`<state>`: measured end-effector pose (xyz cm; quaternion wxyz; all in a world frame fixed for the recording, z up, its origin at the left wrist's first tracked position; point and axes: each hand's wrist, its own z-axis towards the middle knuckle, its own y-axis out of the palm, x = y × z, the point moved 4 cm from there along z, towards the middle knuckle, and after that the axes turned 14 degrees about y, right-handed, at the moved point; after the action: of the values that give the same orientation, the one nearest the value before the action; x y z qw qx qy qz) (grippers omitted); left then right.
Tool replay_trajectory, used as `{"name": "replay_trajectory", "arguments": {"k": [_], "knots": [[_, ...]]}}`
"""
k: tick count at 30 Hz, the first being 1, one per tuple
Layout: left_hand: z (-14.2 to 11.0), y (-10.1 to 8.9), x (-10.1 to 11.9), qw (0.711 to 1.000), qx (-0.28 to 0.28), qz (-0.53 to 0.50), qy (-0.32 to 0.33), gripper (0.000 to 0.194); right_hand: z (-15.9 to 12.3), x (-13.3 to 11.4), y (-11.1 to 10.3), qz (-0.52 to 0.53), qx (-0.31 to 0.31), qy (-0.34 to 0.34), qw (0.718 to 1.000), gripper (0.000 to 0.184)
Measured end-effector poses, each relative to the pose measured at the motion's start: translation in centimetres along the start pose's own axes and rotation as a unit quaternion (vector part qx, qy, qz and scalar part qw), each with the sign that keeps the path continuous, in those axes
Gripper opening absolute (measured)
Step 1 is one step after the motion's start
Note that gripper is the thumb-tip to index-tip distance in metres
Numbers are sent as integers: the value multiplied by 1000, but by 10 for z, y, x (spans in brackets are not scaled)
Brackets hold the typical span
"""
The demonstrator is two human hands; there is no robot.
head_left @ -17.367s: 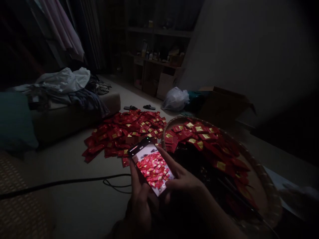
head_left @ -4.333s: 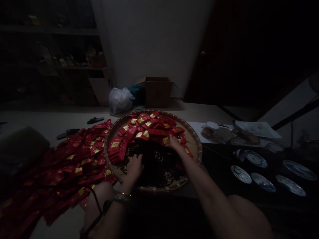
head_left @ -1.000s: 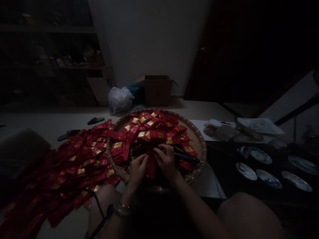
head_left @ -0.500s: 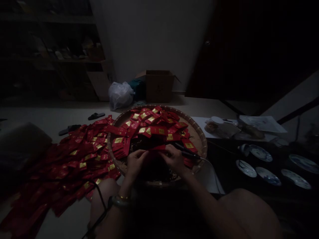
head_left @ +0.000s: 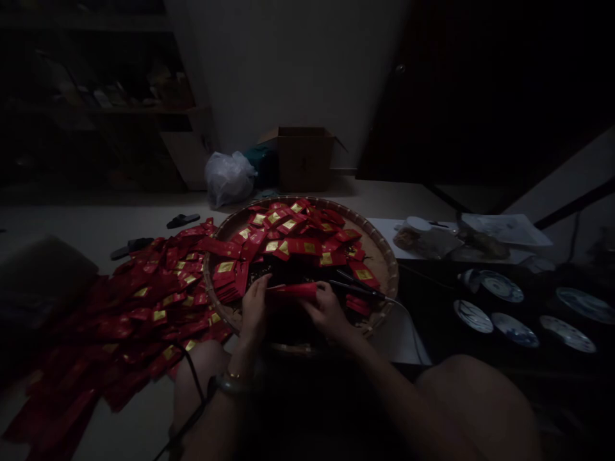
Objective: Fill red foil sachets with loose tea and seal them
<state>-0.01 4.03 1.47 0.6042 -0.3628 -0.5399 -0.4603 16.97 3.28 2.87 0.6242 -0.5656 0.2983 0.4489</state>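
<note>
My right hand [head_left: 327, 312] pinches the right end of a small red packet [head_left: 292, 292], which lies level above the near part of a round woven bamboo tray [head_left: 391, 272]. At the packet's left end, my left hand [head_left: 254, 308] has its fingers stretched upward; whether it still touches the packet is hard to see. Just right of my right hand lies a black hair straightener [head_left: 358, 289] with a pale cord, its arms apart. Red packets with gold labels [head_left: 288, 225] fill the tray's far half. Dark loose contents under my hands are too dim to name.
Many more red packets [head_left: 158, 301] spread over the floor at left. Patterned dishes [head_left: 502, 286] stand on a dark surface at right, with plastic bags [head_left: 427, 242] behind. Beyond the tray are a cardboard box [head_left: 305, 160] and a white plastic bag [head_left: 229, 179].
My left hand has shifted left and straightened its fingers from a pinch on the packet. The packet now lies flatter and slightly lower in my right hand. The view has moved slightly.
</note>
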Motion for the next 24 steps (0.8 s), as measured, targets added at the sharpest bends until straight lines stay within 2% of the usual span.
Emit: {"name": "replay_trajectory", "arguments": {"k": [2, 3, 7, 9, 13, 15, 17, 19, 21, 23, 24], "knots": [[-1, 0, -6, 999, 1, -13, -43, 58, -5, -7, 4, -11, -37, -38, 999, 21], [-2, 0, -6, 999, -2, -9, -52, 61, -6, -9, 6, 8, -72, -28, 997, 25], [-7, 1, -1, 998, -35, 47, -31, 61, -8, -7, 11, 116, -197, 103, 968, 35], [-8, 2, 2, 995, -64, 65, -28, 59, -8, -4, 10, 147, -205, 134, 958, 35], [-4, 2, 2, 990, -96, 101, -17, 56, -11, 3, 7, 181, -169, 130, 960, 35], [-2, 0, 4, 985, -97, 142, 21, 54, -12, 8, 7, 181, -171, 138, 959, 36], [-3, 1, 11, 969, -100, 197, 106, 48, -11, 11, 7, 166, -198, 148, 955, 39], [-11, 6, 23, 925, -128, 273, 232, 48, -7, 14, 6, 135, -231, 150, 952, 42], [-26, 16, 30, 843, -194, 364, 345, 60, -2, 16, 8, 107, -240, 143, 954, 45], [-40, 25, 28, 766, -265, 429, 398, 61, 3, 17, 13, 115, -197, 122, 966, 47], [-46, 28, 24, 740, -289, 444, 414, 60, 4, 16, 17, 129, -166, 109, 972, 49]]}}
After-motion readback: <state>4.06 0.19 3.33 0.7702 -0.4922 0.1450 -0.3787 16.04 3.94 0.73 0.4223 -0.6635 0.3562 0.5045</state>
